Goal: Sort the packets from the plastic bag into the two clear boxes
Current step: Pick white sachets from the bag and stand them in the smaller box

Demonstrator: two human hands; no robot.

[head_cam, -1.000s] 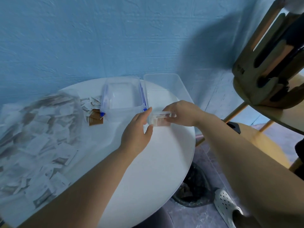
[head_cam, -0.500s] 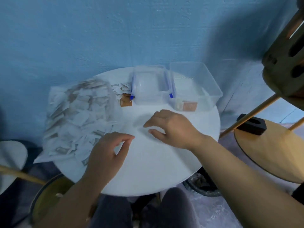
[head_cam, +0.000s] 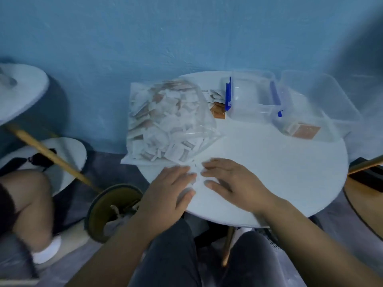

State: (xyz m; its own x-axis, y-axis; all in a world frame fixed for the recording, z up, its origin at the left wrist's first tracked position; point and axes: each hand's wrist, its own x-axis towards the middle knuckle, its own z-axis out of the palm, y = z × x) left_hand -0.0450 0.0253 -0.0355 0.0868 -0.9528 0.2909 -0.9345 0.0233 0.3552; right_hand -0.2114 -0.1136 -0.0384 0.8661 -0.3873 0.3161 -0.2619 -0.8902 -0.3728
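A clear plastic bag (head_cam: 165, 121) full of white and brown packets lies on the left of the round white table (head_cam: 279, 172). My left hand (head_cam: 170, 191) and my right hand (head_cam: 230, 183) lie flat near the table's front edge, fingers straight, fingertips at the bag's near corner. What lies under the fingers is blurred. One clear box with blue clips (head_cam: 248, 96) stands at the back. A second clear box (head_cam: 306, 125) to its right holds a brown packet (head_cam: 306, 131). Several loose packets (head_cam: 217, 104) lie between the bag and the clipped box.
A clear lid or tray (head_cam: 331, 96) sits at the far right of the table, by the blue wall. Round stools (head_cam: 27, 96) stand at the left, with another person's leg (head_cam: 27, 204). A wooden seat (head_cam: 369, 193) is at the right. My knees are under the table.
My right hand let go of the small packet into the right box. Both hands then drew back to the front of the table beside the bag. The view swung left and down.
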